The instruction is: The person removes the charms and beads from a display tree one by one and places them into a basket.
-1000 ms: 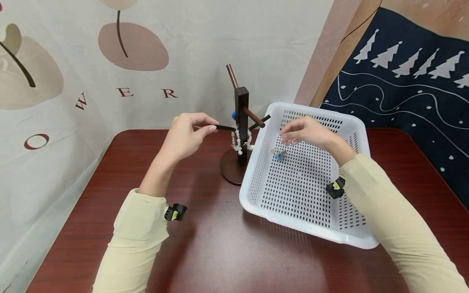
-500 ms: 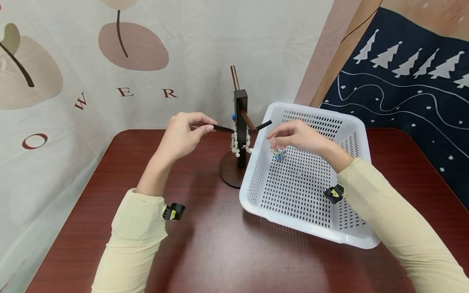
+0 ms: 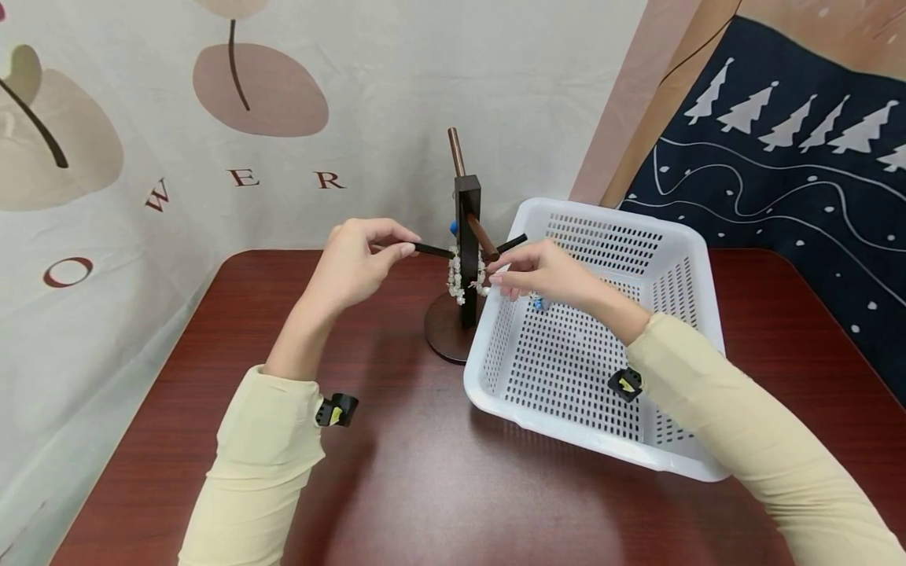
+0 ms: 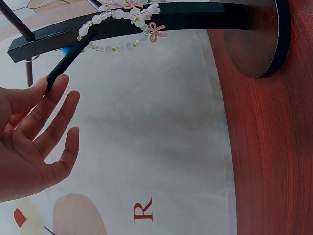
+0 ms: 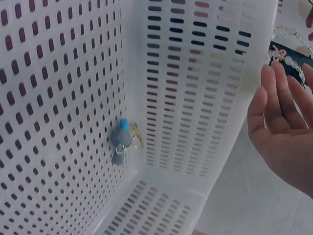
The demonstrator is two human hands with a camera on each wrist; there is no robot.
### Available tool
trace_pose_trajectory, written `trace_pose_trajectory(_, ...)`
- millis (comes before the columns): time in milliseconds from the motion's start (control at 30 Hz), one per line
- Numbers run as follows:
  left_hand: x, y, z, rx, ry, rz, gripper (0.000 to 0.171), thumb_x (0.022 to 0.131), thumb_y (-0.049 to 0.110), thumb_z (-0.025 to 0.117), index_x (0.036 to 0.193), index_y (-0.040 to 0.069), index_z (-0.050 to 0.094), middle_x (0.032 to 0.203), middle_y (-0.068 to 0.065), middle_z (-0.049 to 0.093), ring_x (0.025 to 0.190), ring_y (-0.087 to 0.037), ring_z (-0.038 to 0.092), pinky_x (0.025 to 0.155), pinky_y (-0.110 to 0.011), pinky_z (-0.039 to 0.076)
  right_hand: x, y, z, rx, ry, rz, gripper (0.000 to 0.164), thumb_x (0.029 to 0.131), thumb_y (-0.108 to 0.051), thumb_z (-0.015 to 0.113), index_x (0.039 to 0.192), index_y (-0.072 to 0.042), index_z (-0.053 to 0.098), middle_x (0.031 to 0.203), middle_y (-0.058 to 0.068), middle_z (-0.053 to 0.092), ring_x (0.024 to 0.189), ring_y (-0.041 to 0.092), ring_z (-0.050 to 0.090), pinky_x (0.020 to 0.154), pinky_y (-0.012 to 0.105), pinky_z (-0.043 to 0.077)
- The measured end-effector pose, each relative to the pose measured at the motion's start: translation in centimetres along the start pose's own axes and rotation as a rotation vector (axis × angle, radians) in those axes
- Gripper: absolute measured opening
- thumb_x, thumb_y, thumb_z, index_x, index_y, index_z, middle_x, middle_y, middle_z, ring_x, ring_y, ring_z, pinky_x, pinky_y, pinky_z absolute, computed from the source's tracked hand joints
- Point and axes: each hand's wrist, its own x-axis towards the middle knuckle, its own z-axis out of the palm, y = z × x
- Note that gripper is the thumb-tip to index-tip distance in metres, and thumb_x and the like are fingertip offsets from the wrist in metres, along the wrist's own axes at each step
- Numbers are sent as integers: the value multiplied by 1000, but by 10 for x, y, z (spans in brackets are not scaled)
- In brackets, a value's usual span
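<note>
Translucent round beads [image 3: 455,281] loop beside the dark stand's post [image 3: 468,267]; whether one bracelet or two, I cannot tell. At nine o'clock the left hand [image 3: 361,255] pinches a slim black peg [image 3: 433,250]. At four, the right hand [image 3: 541,271], fingers loosely parted, nears the beads across the rim of one white slotted basket [image 3: 576,444], leaving little room. One grey-and-blue trinket [image 5: 121,138] lies at the basket's ten o'clock, on the glossy, wood-grained tabletop's [image 3: 396,440] right half.

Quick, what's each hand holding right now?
Left hand: pinching a black peg of the stand.
Right hand: by the hanging beads; can't tell whether it grips anything.
</note>
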Motion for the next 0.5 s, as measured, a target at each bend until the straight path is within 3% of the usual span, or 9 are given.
trace_pose_trajectory(367,0,0,0,-18,-12,-6,15,89,10,59,98,7,70,93,-9,68,82,-19,64,67,-32,42,6,1,14,13,71,5,20,87,-9,61,100,6,65,69,11,64,64,16,60,68,40,50)
trace_pose_trajectory(500,0,-1,0,-19,-13,-9,15,89,10,59,99,7,70,94,-10,68,82,-19,64,67,-32,42,8,1,17,14,92,-11,19,87,-8,62,97,7,66,67,11,64,63,15,59,65,33,51)
